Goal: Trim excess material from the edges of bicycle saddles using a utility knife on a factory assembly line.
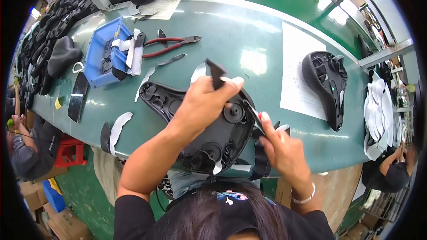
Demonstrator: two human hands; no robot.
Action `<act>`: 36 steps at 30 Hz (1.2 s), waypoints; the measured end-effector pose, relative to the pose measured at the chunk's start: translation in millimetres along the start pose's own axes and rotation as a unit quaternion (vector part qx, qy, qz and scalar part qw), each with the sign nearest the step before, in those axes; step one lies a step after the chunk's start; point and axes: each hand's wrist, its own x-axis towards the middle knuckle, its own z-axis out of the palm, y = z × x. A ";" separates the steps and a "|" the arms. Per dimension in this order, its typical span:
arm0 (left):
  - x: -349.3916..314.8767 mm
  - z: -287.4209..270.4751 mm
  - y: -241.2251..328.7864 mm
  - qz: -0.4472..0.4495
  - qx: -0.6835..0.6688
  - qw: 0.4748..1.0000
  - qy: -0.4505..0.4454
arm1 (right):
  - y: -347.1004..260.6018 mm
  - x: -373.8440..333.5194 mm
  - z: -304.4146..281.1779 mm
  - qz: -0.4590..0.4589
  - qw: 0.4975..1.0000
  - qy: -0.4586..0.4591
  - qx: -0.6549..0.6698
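A black bicycle saddle (242,140) lies underside up at the near edge of the green table, its nose toward the left. My left hand (202,104) is over the saddle's far edge, closed on a black strip of cover material (216,72) that sticks up from it. Closed as well, my right hand (287,153) grips a slim dark tool with a bit of red (252,110). Its tip meets the saddle's rim beside a round black post; the fingers hide most of it, so its exact kind cannot be told. Trimmed black strips (261,158) hang near my right hand.
Red-handled cutting pliers (167,46) and a blue bin (101,58) of scraps stand beyond the saddle, with a phone (78,97) at left. Another saddle (327,86) lies partly on paper (300,71) at right. Saddles (49,53) are piled far left; co-workers sit on both sides.
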 end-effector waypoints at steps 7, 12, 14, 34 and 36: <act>0.4 -15.6 -1.9 0.020 -0.192 0.981 0.023 | 1.8 -10.6 -8.0 0.062 0.982 0.062 0.167; -4.2 -7.4 4.7 -0.011 -0.065 0.997 0.031 | 9.5 17.4 -10.3 0.003 0.997 0.049 0.051; 3.4 -7.8 -0.2 -0.009 -0.081 0.996 0.020 | 9.7 21.8 -7.5 -0.005 0.999 0.001 -0.036; 52.9 -45.9 -5.3 0.315 0.091 0.932 0.153 | -28.6 4.6 -27.8 0.066 0.992 -0.063 -0.081; 30.5 -42.3 7.0 0.160 -0.020 0.981 0.105 | -0.9 27.1 -34.3 0.012 0.993 -0.049 -0.109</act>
